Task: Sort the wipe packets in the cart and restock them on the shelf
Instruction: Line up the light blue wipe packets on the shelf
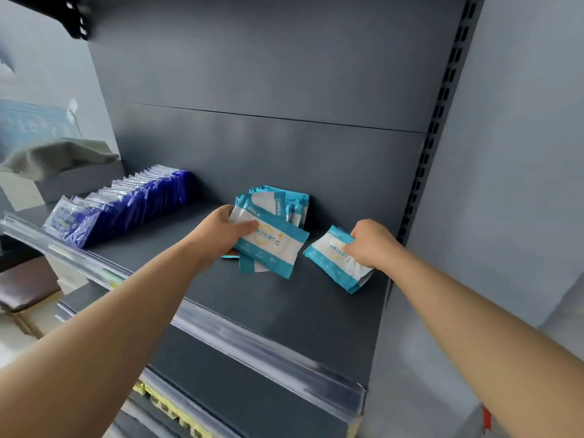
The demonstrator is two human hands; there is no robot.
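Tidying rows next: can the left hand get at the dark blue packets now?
Probably: only bare shelf lies between the left hand and the dark blue packets, but its grip holds teal packets.

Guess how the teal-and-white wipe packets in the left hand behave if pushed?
Probably floppy: the teal-and-white plastic wipe packets fan out unevenly under the left hand. Likely slippery: glossy film on a smooth dark grey shelf. Seemingly light: the right hand grips a whole stack.
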